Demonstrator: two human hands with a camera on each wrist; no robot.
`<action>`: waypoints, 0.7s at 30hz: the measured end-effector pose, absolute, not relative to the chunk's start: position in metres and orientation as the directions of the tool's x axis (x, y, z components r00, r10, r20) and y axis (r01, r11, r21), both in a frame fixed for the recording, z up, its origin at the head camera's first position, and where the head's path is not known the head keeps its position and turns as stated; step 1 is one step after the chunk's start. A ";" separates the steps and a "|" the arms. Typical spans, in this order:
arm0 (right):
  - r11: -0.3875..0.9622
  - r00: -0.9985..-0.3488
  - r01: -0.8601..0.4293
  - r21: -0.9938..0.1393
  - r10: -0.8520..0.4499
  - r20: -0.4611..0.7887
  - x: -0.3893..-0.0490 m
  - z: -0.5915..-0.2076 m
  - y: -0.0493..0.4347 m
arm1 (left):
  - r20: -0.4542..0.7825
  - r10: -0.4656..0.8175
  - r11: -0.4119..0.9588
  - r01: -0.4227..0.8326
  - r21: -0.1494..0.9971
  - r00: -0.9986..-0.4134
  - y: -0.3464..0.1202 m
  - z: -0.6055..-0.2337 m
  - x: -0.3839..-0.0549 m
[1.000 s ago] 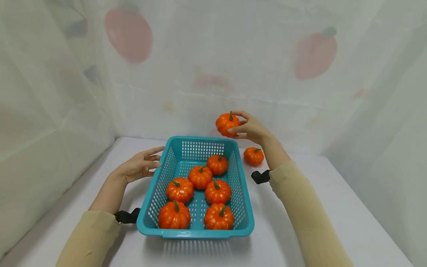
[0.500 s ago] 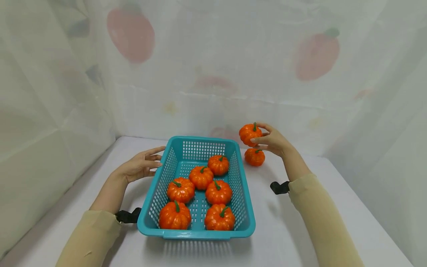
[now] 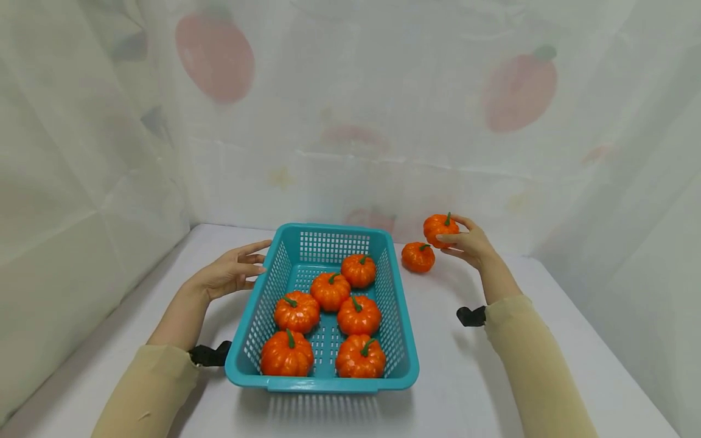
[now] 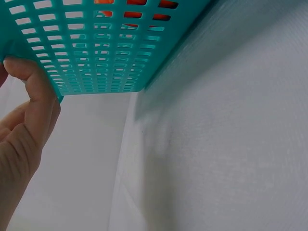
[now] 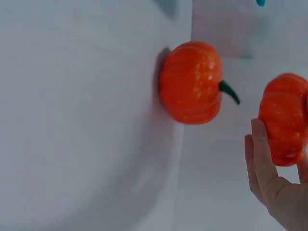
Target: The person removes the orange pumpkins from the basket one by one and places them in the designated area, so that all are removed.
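The fingers (image 5: 263,154) of the right hand (image 3: 475,244) are spread about as wide as a pumpkin (image 3: 440,231) and grip it from its right side, its stem upward, above the worktop (image 3: 438,377). In the right wrist view it is cut by the frame's edge, with a gap between it and the lone pumpkin (image 3: 418,258). That one sits on the worktop near the curtain (image 3: 350,85), between the held pumpkin and the basket (image 3: 323,384).

The left hand (image 3: 230,271) has bent fingers touching the basket's rim on its left side; I cannot tell whether they clasp it. The blue basket stands between the two forearms, with six pumpkins (image 3: 330,292) inside: two at the near end, the others further back. Its right wall lies between those six and the lone one. Black mounts (image 3: 472,316) poke out at both sleeves (image 3: 533,359).
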State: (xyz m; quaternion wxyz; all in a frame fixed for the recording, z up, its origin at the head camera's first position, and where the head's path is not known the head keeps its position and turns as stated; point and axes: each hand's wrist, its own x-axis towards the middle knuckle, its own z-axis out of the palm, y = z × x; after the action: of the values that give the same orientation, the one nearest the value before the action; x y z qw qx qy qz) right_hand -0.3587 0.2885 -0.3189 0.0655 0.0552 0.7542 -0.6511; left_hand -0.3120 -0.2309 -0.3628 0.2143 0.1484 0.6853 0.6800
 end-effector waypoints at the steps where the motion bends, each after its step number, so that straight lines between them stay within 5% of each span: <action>1: 0.132 -0.985 0.174 -0.976 0.017 -0.173 -0.358 -0.321 0.291 | -0.091 0.496 0.032 -0.086 0.996 -0.864 -0.231 -0.363 -0.312; 13: 0.117 -0.956 0.252 -0.961 0.185 -0.228 -0.355 -0.355 0.314 | -0.089 0.495 0.031 -0.084 0.996 -0.864 -0.231 -0.364 -0.312; 21: 0.233 -0.943 0.292 -0.928 0.233 -0.238 -0.355 -0.377 0.316 | -0.092 0.487 0.033 -0.087 0.996 -0.869 -0.231 -0.366 -0.313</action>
State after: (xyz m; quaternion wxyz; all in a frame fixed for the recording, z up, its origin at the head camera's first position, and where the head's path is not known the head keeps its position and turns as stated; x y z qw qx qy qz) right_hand -0.3554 0.3165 -0.3773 0.0247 0.1673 0.7848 -0.5962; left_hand -0.3128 -0.2306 -0.3656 0.2108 0.1456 0.6871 0.6799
